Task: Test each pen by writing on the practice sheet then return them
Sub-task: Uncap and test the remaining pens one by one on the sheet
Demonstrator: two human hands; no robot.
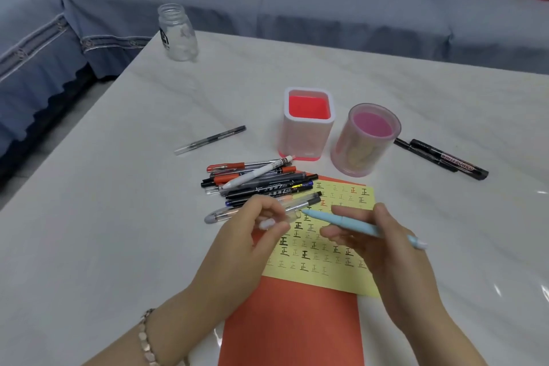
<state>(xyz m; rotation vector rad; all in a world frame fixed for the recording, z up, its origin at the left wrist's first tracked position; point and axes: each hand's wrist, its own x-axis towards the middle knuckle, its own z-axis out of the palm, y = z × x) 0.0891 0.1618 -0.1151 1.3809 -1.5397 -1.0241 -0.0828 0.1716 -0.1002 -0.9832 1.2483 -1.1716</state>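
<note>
Pale-blue pen sits pinched in the right grip, its tip over the yellow practice sheet, which lies on a red folder at lower centre. The left grip pinches a clear pen beside the pen pile; a square holder and a round holder stand further up the surface
</note>
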